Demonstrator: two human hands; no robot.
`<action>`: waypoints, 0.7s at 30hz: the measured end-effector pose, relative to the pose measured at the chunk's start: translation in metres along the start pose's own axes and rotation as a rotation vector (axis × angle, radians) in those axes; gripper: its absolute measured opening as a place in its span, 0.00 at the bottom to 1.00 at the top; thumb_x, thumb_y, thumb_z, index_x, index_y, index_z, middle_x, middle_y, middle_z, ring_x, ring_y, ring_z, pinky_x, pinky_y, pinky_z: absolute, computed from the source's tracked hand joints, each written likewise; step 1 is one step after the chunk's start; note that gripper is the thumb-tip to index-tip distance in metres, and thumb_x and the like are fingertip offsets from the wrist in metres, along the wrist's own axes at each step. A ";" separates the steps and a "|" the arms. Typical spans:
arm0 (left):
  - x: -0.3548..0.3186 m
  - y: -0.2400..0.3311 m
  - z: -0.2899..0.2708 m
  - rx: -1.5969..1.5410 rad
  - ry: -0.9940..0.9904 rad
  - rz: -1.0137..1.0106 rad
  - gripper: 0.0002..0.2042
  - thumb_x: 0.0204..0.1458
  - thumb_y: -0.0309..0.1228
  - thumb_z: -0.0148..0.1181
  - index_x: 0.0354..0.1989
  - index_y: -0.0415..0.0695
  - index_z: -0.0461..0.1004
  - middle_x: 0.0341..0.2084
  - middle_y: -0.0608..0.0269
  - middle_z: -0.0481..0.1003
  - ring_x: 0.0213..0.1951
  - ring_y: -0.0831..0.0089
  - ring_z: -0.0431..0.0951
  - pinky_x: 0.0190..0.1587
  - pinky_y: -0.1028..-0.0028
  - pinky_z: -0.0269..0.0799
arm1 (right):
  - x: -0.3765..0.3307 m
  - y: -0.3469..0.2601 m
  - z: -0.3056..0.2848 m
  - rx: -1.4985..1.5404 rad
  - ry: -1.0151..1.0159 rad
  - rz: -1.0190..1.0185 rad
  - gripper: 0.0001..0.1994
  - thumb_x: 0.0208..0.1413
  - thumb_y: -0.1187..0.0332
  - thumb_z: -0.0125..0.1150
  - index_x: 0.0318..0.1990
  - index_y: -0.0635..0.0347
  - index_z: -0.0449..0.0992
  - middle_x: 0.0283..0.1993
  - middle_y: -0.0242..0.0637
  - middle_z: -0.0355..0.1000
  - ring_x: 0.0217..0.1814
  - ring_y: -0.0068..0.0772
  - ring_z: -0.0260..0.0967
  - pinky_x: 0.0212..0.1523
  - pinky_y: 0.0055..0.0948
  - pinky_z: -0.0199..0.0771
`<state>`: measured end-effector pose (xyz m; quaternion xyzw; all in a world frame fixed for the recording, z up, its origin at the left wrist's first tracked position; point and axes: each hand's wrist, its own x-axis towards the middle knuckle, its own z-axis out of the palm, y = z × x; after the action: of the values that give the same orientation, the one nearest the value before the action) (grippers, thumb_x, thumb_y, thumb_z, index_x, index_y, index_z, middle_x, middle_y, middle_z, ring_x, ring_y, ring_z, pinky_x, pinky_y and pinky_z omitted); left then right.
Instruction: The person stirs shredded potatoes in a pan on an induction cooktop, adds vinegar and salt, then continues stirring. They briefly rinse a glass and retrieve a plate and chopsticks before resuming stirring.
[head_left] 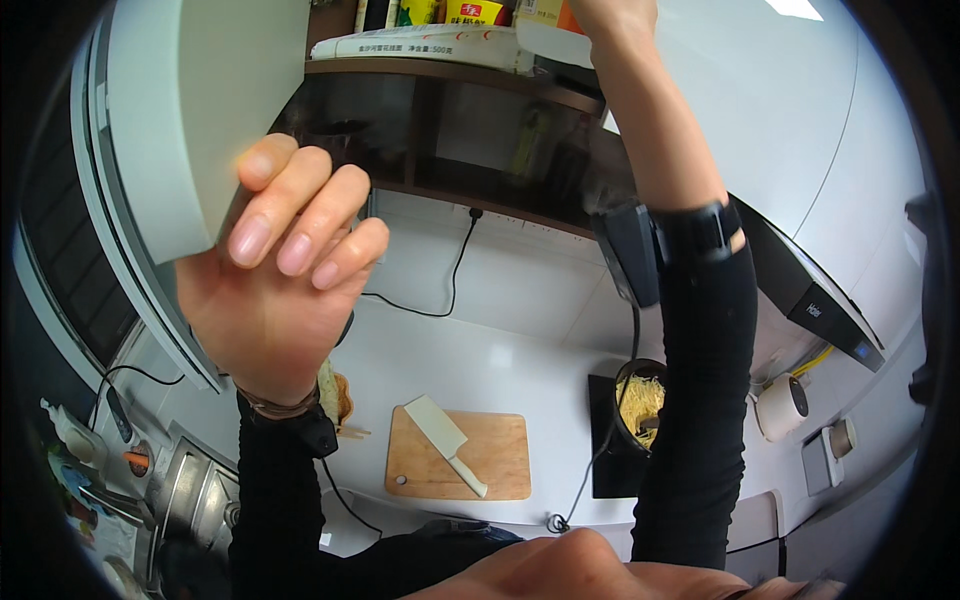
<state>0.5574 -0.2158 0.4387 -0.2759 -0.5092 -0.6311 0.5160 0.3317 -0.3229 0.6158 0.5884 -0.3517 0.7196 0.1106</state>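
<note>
At the upper left, my left hand (pixel 290 245) is raised with its palm showing and fingers curled at the lower edge of a pale grey-green cabinet door (pixel 215 110). The door hides part of that hand, and its thumb does not show. My right arm stretches up to the cupboard shelf (pixel 450 75). Only part of my right hand (pixel 615 18) is visible at the top edge, beside an orange and white package (pixel 550 18); its fingers are out of sight. On the shelf lie a white packet (pixel 420 47) and a yellow and red container (pixel 475 12).
Below, a cleaver (pixel 437 430) lies on a wooden cutting board (pixel 410 455). A dark pot (pixel 622 425) with pale noodle-like strands stands on a black plate at the right. The metal sink (pixel 195 490) is at the left. Cables hang from both wrists.
</note>
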 end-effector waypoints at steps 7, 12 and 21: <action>-0.003 0.010 0.000 0.017 -0.006 -0.014 0.07 0.67 0.37 0.57 0.42 0.47 0.71 0.26 0.74 0.71 0.33 0.77 0.65 0.37 0.73 0.61 | -0.008 0.039 0.042 -0.531 0.283 -0.228 0.41 0.42 0.63 0.77 0.62 0.71 0.61 0.52 0.62 0.71 0.55 0.65 0.71 0.57 0.50 0.75; -0.006 0.014 0.000 0.013 -0.020 -0.012 0.07 0.66 0.36 0.59 0.43 0.46 0.71 0.26 0.73 0.71 0.33 0.77 0.65 0.37 0.74 0.61 | -0.020 0.055 0.055 -0.670 0.305 -0.202 0.44 0.46 0.60 0.78 0.67 0.70 0.58 0.57 0.58 0.67 0.60 0.59 0.69 0.59 0.50 0.72; -0.012 0.026 -0.001 -0.030 -0.040 0.008 0.07 0.66 0.35 0.58 0.43 0.47 0.72 0.27 0.74 0.71 0.32 0.77 0.65 0.37 0.73 0.61 | -0.011 0.064 0.078 -0.796 0.357 -0.010 0.47 0.49 0.58 0.79 0.68 0.69 0.54 0.61 0.59 0.64 0.65 0.58 0.66 0.64 0.52 0.68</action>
<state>0.5855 -0.2112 0.4368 -0.2982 -0.5090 -0.6308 0.5041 0.3585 -0.4166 0.5861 0.3677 -0.5744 0.6178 0.3914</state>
